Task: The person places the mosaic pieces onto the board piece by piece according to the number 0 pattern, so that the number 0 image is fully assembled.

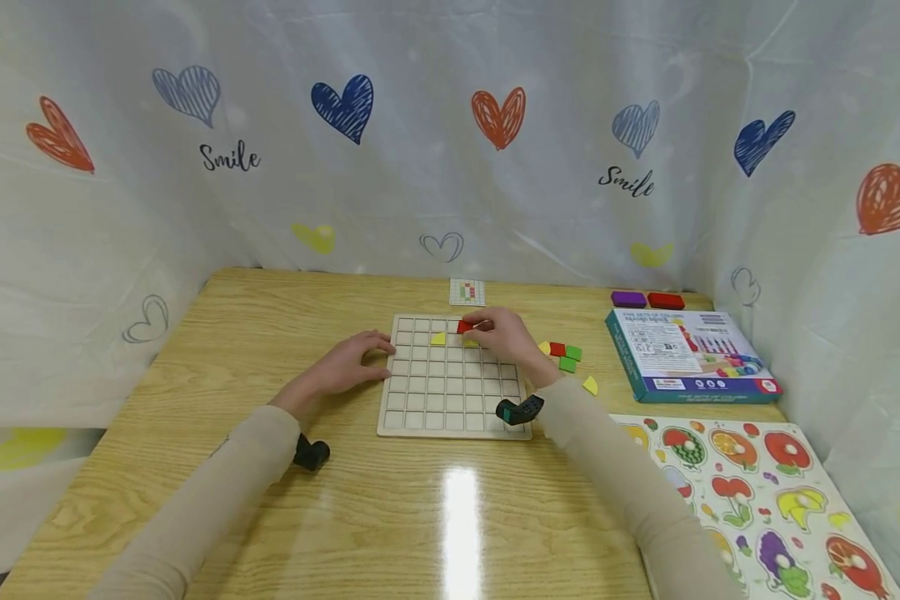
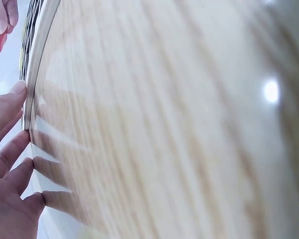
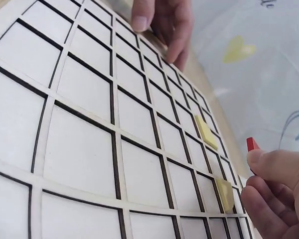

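A wooden grid board (image 1: 425, 406) lies on the table in the head view. My right hand (image 1: 504, 340) is over its far edge, pinching a small red tile (image 3: 250, 145) between thumb and fingers. In the right wrist view the tile is held above the grid. Two yellow quarter-round pieces sit in far cells: one yellow piece (image 1: 438, 339) left of the hand, another yellow piece (image 3: 225, 195) just under its fingers. My left hand (image 1: 351, 364) rests at the board's left edge, thumb and fingertips touching the rim with fingers loosely spread.
Loose green tiles (image 1: 573, 352), a red tile (image 1: 557, 349) and yellow pieces (image 1: 590, 385) lie right of the board. A small pattern card (image 1: 457, 292) is behind it. Farther right are a box (image 1: 690, 354), a purple block (image 1: 628, 299), a red block (image 1: 666, 301) and a fruit puzzle board (image 1: 776, 500).
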Available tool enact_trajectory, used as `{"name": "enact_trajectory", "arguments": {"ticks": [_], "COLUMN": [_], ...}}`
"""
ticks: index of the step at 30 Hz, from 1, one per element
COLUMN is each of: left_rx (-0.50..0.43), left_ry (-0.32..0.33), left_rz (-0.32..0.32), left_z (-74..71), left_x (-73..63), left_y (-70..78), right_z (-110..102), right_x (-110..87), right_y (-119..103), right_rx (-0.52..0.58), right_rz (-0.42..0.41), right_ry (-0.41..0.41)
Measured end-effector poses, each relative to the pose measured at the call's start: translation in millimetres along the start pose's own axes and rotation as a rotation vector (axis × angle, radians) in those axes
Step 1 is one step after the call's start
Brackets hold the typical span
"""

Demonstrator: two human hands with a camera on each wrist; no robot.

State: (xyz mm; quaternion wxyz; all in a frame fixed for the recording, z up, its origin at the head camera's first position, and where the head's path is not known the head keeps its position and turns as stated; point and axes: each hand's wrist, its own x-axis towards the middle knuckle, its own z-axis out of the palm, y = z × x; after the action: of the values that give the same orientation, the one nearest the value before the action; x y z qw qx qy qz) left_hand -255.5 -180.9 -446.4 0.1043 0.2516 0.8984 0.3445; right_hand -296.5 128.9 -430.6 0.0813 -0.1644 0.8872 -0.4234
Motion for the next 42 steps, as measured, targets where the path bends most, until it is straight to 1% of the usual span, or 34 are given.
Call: {"name": "enact_trajectory", "arguments": {"ticks": [4, 10, 17, 23, 30, 42], "left_rx": [-0.002, 0.010, 0.014, 0.011, 0.011, 0.015], "left_ry": [-0.001, -0.002, -0.002, -0.002, 0.001, 0.002], "left_rz": [-0.003, -0.002, 0.000, -0.006, -0.005, 0.000], "left_z": [-0.3, -0.4, 0.3, -0.1, -0.4, -0.5], "left_x": [0.2, 0.4, 1.4, 1.1, 0.1, -0.4], "left_y": [0.1, -0.6, -2.5, -0.6, 0.6, 2.4], "right_z": [6.6, 10.1, 13.0, 16.8, 16.3, 16.6], "right_x": [7.9, 12.0, 15.6, 15.6, 13.3, 13.4], "right_y": [0.0, 0.4, 3.5, 3.0, 0.9, 3.1], "right_rx": [-0.063, -0.118, -0.235, -0.261, -0.233, -0.222], "right_rz": [-0.073, -0.087, -0.189, -0.171, -0.158, -0.143], "right_ry": [-0.015, -0.030, -0.050, -0.052, -0.081, -0.071]}}
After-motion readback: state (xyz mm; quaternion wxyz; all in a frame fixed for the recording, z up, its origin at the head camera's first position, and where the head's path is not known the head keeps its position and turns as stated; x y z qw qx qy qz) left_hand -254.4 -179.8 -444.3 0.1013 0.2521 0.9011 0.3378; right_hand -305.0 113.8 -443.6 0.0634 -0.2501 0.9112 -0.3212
